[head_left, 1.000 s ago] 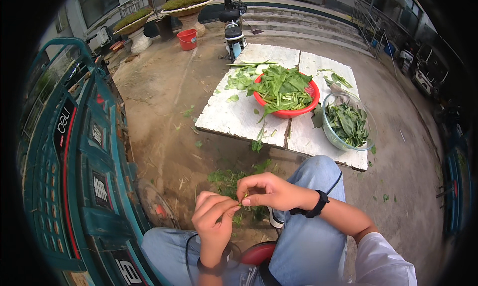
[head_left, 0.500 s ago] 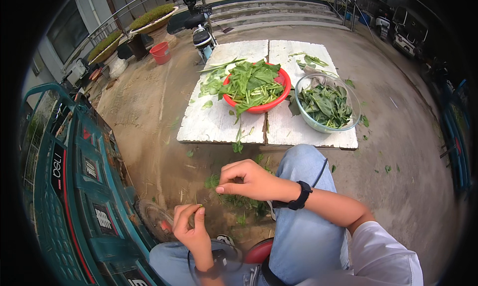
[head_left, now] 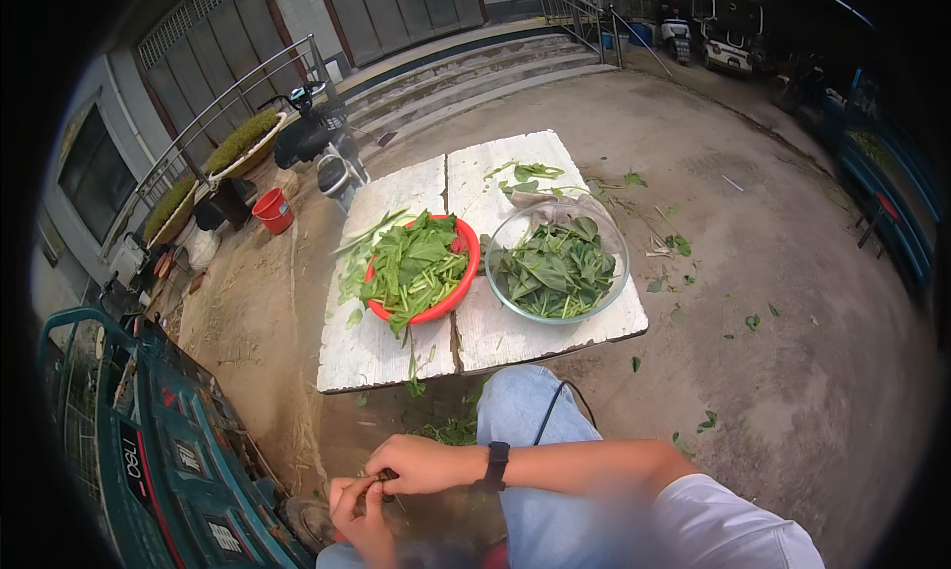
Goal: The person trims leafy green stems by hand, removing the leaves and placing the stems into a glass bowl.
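Observation:
Over the ground in front of the table, my left hand (head_left: 363, 517) and my right hand (head_left: 426, 464) meet, fingers bent and pinched together. Between their fingertips shows a small greenish-brown bit, too small to name. Beyond them, a red plastic basket (head_left: 466, 290) holds a heap of cut leafy greens (head_left: 421, 267). To its right, a clear glass bowl (head_left: 498, 290) is filled with darker green leaves (head_left: 563, 267). Both vessels stand on a low white-topped table (head_left: 396, 363) with a seam down its middle.
Loose leaves and stalks lie on the table and on the ground. A teal cart (head_left: 188, 470) stands close on my left. Further off are a red bucket (head_left: 272, 212), an electric scooter (head_left: 322, 138), planters (head_left: 243, 145) and steps (head_left: 475, 79).
My hands were apart and have come together at the fingertips. The head view has turned to the right, so the table now sits further left and lower in the picture.

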A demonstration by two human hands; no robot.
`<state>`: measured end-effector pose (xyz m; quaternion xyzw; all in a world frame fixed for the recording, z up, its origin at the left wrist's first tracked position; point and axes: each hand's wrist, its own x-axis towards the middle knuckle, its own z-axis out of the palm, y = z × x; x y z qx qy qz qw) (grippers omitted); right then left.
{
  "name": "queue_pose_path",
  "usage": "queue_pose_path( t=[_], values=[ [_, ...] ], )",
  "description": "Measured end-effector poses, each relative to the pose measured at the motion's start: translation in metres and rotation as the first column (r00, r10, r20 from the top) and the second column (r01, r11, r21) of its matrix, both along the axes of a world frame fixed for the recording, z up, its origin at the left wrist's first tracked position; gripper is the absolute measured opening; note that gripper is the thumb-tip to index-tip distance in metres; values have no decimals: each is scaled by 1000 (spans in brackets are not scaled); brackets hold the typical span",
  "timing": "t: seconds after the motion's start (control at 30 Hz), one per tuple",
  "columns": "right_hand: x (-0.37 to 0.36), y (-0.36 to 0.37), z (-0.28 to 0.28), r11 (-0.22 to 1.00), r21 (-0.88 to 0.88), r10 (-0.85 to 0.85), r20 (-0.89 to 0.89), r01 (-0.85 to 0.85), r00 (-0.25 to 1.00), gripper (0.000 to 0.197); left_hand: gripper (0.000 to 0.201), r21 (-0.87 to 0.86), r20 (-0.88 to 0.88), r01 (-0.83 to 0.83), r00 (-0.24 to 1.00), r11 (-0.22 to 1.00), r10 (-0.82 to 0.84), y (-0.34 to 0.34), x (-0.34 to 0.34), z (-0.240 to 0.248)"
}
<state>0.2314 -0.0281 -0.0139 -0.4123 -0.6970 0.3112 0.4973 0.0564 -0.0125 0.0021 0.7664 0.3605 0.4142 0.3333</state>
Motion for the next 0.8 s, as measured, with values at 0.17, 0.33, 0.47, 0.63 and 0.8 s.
queue_pose_path(
  t=[0.17, 0.33, 0.47, 0.63, 0.8],
  values=[
    [9, 10, 16, 992, 106, -45, -213, 69, 976, 28, 9, 410, -229, 8, 969, 912, 95, 3, -9, 55],
    [36, 21, 14, 993, -84, -115, -512, 83, 851, 33, 9, 444, -384, 154, 923, 883, 33, 5, 6, 93],
    [45, 34, -11, 975, -216, -193, -716, 51, 671, 22, 11, 421, -598, 387, 799, 820, -70, 21, 30, 138],
    [71, 14, 5, 958, -280, -276, -861, 55, 427, 12, 15, 455, -759, 597, 648, 661, -62, 52, 66, 191],
    [186, -94, 58, 921, -209, -312, -901, 329, 301, 10, 58, -44, -997, 737, 16, 674, -82, 51, 44, 82]
  ],
)
